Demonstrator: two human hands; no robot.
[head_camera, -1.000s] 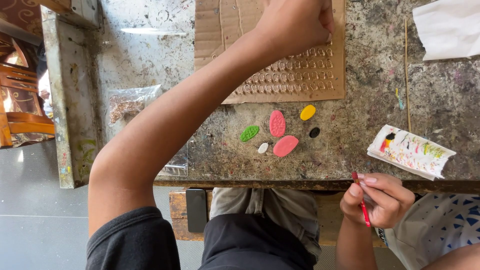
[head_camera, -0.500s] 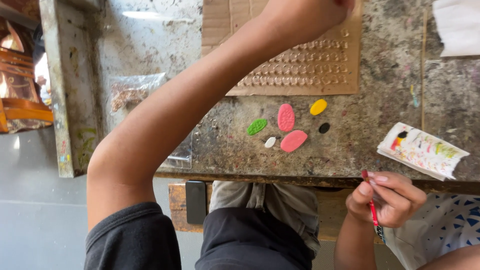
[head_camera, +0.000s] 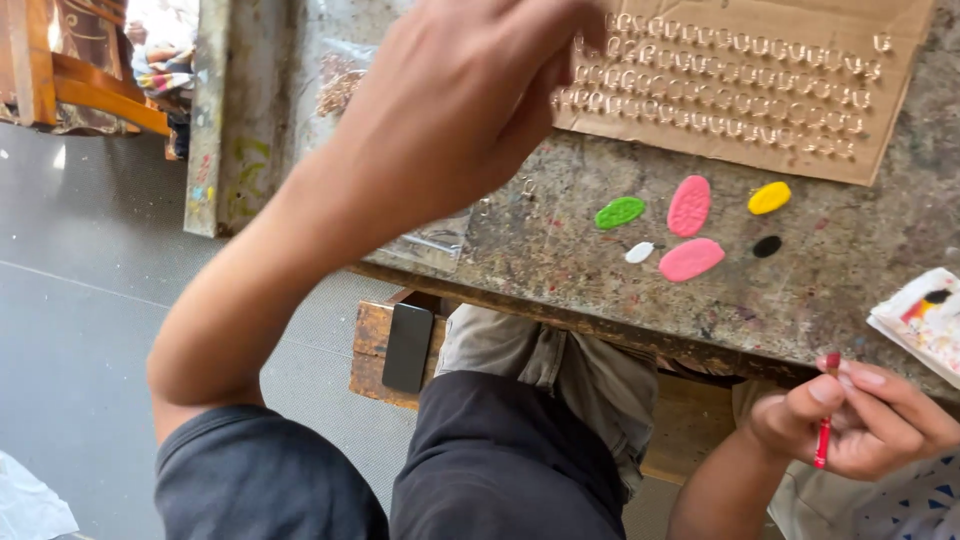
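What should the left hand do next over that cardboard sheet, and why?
Probably lower the left hand onto the cardboard sheet, at the near rows of small pale pieces: its fingertips hover at that edge, while the right hand holds a red brush below the table edge.

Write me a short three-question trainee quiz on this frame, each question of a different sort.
1. True or false: the right hand holds a thin red brush.
2. How many pink paint blobs lie on the table? A) one B) two C) four
3. Fill in: the left hand reaches over the ____ sheet lined with rows of small pieces.

Key:
1. True
2. B
3. cardboard
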